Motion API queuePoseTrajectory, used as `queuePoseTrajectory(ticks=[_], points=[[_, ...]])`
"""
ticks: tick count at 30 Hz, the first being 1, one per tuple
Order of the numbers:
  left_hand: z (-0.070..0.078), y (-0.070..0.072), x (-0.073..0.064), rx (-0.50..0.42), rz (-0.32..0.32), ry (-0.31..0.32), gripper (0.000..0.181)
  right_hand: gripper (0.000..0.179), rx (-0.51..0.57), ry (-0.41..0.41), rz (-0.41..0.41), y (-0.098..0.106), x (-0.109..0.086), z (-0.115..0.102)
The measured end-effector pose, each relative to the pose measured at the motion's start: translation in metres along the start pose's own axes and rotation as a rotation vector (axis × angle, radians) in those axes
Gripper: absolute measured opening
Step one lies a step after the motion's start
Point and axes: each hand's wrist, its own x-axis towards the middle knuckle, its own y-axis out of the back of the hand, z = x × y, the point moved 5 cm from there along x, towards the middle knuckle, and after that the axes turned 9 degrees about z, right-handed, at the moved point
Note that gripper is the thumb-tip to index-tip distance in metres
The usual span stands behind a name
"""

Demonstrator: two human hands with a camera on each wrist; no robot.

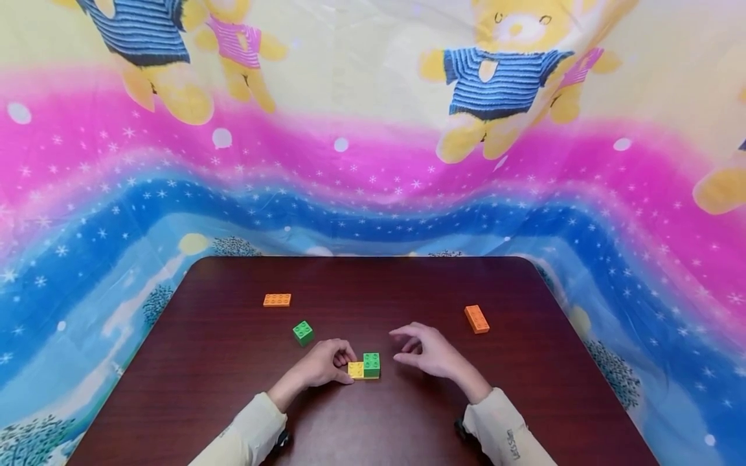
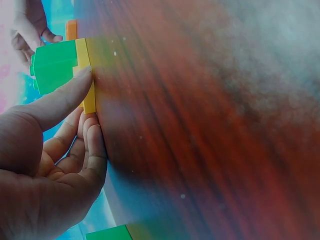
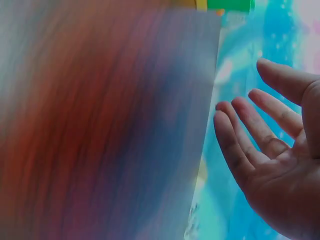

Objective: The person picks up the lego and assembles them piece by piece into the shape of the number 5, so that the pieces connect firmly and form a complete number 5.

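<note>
A flat yellow toy brick [image 1: 356, 369] lies near the middle of the table, with a green brick [image 1: 372, 364] standing on its right half. My left hand [image 1: 324, 362] holds the yellow brick by its left end. In the left wrist view, the thumb [image 2: 75, 95] lies against the side of the yellow brick [image 2: 89, 102], and the other fingers curl at its end. To the right of the bricks, my right hand [image 1: 430, 351] hovers apart from them, holding nothing. Its fingers [image 3: 260, 125] are spread and loosely bent in the right wrist view.
Another green brick [image 1: 303, 332] sits behind the left hand. Farther back at left lies an orange brick [image 1: 276, 300], and a second orange brick [image 1: 476, 319] lies at right beyond the right hand. A patterned cloth [image 1: 373, 175] hangs around the dark wooden table [image 1: 373, 278].
</note>
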Motion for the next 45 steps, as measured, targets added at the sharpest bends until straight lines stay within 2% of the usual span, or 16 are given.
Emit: queuePoseTrajectory(ticks=[6,12,18,22,27,36,45], points=[[0.0,-0.001,0.001,0.005,0.001,0.008,0.031,0.044,-0.08,-0.053,0.172,0.042,-0.007,0.031],[-0.001,-0.001,0.0,0.003,0.007,0.014,0.031,0.046,-0.114,-0.092,0.349,0.079,-0.011,0.057],[-0.002,-0.001,0.0,0.011,0.005,0.009,0.031,0.052,-0.152,-0.218,0.412,0.098,-0.017,0.088],[-0.002,-0.001,0.0,0.011,0.004,0.003,0.032,0.054,-0.144,-0.294,0.429,0.105,-0.022,0.104],[-0.001,-0.001,0.0,0.016,0.004,0.005,0.032,0.054,-0.157,-0.335,0.421,0.107,-0.025,0.117],[-0.001,-0.001,-0.001,0.004,0.006,0.005,0.031,0.068,-0.134,-0.444,0.344,0.103,-0.03,0.131],[0.001,0.0,-0.001,0.003,0.002,-0.003,0.031,0.067,-0.143,-0.446,0.334,0.102,-0.026,0.134]])
